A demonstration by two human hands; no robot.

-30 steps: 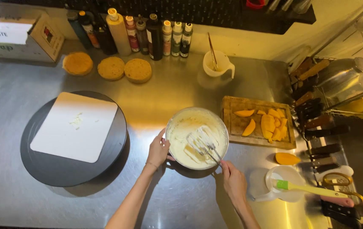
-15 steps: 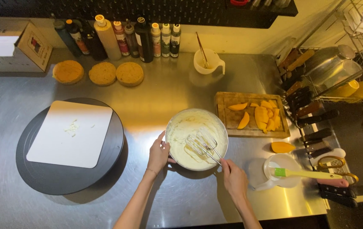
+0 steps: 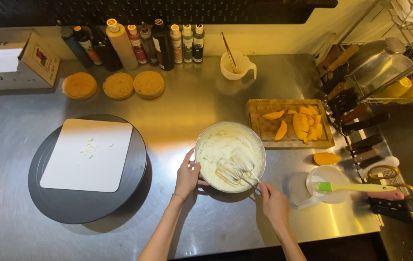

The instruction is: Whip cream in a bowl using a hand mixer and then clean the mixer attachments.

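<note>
The metal mixing bowl (image 3: 230, 156) of pale cream sits on the steel counter (image 3: 192, 111), just left of the wooden cutting board (image 3: 291, 124) with mango slices, and right of the black turntable (image 3: 88, 169). The left hand (image 3: 188, 175) cups the bowl's near-left rim, its grip closed against the wall. The right hand (image 3: 274, 203), just below the bowl, has its grip pinched on the thin handle of a wire whisk (image 3: 235, 170) whose head lies in the cream. The bowl looks light and slick, likely to skate on steel, so the rim is the sound hold. The cream seems soft, perhaps thickening, though blur hides its texture.
</note>
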